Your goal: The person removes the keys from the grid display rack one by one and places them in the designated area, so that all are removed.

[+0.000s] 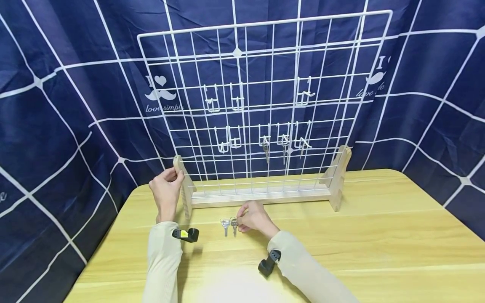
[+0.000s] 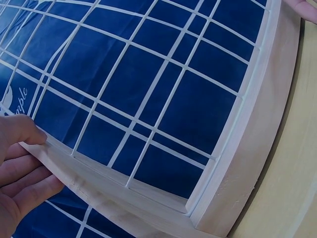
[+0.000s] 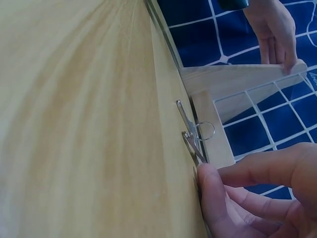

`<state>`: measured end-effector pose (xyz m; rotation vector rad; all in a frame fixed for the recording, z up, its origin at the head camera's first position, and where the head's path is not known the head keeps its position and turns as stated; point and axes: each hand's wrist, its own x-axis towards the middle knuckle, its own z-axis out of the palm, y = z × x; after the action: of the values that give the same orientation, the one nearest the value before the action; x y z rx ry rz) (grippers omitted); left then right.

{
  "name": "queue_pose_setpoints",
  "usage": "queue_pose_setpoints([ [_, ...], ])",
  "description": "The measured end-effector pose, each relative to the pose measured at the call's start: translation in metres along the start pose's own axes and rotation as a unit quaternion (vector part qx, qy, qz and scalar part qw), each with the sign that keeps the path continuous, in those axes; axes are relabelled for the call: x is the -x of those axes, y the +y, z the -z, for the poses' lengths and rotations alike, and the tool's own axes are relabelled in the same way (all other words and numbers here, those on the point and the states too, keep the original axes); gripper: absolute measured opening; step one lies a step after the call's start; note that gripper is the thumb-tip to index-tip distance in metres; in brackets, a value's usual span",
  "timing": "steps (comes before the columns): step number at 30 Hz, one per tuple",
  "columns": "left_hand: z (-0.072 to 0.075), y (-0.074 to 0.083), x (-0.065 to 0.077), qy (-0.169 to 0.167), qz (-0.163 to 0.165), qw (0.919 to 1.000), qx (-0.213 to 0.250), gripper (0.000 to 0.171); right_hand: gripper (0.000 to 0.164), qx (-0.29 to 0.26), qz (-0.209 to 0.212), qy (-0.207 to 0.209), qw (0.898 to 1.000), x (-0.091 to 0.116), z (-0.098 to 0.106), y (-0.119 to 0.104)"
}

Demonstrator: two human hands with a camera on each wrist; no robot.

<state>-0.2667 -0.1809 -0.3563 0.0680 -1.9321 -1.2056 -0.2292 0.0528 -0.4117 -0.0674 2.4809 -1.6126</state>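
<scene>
A white wire grid rack (image 1: 265, 23) stands on a wooden base (image 1: 261, 197). My left hand (image 1: 166, 191) holds the top of the rack's left wooden side post (image 1: 187, 200); its thumb and fingers lie on either side of that wood (image 2: 94, 191) in the left wrist view. On the table before the base are two silver keys side by side. My right hand (image 1: 254, 219) pinches the right key (image 1: 234, 228) between thumb and finger. Just beside it lies the left key (image 1: 225, 227), its ring (image 3: 213, 130) showing in the right wrist view.
Several white hooks hang on the grid in two rows, such as an upper left hook (image 1: 213, 110). Three lower right hooks carry keys, one being a hanging key (image 1: 266, 152). Behind the wooden table (image 1: 379, 235) hangs a dark blue curtain (image 1: 435, 59) with white lines.
</scene>
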Motion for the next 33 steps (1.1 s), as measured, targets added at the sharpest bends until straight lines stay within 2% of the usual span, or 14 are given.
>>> queue_pose_setpoints([
  [18,-0.003,0.002,-0.002,0.003,-0.004,0.9999,0.011,0.017,0.008,0.012,0.006,0.007,1.0,-0.002,0.004,0.0],
  [25,-0.001,0.002,0.0,0.012,-0.024,0.9994,0.022,0.015,0.009,0.031,0.008,0.003,0.999,-0.001,0.013,-0.002],
  [29,0.0,0.001,0.001,0.013,-0.021,0.9995,0.018,0.015,0.012,0.027,0.017,0.028,0.999,0.001,0.027,-0.008],
  [33,-0.001,0.0,0.002,0.011,-0.018,0.9996,0.016,0.015,0.012,0.025,0.042,0.072,0.996,0.007,0.044,-0.021],
])
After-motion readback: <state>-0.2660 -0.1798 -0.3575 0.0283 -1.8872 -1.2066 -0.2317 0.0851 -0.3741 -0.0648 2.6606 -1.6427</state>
